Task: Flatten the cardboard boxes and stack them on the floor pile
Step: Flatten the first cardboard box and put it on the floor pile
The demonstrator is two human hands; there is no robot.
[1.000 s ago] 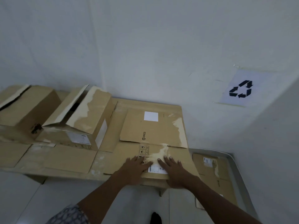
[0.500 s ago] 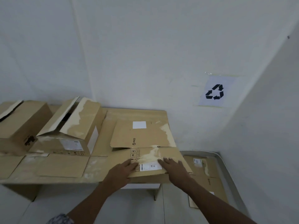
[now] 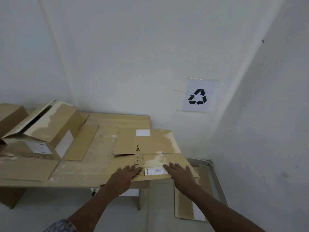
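The flattened box (image 3: 150, 148) has slid to the right since half a second ago. It now juts past the table's (image 3: 117, 118) right edge and hangs a little over the front edge at the front right corner, and both hands have travelled with it. It lies flat, with its printed upper panel toward the wall and a torn, pale strip running down its right side. The left hand (image 3: 124, 176) rests at the box's near left corner with its fingers stretched flat on top beside the printed handling symbols. The right hand (image 3: 181, 174) lies with straight fingers over the white label at the near edge. Neither hand curls round the cardboard that can be seen, though the thumbs are hard to make out. Below the overhanging corner, the floor pile (image 3: 185, 206) of flattened cardboard lies inside a grey rimmed tray (image 3: 215, 178) against the right wall. Toward the table's left end stands an open box (image 3: 55, 124), its flaps raised and its top torn pale. Another box (image 3: 10, 118) stands beside it, cut by the picture's left edge. A recycling sign (image 3: 197, 97) is taped to the wall above the tray.
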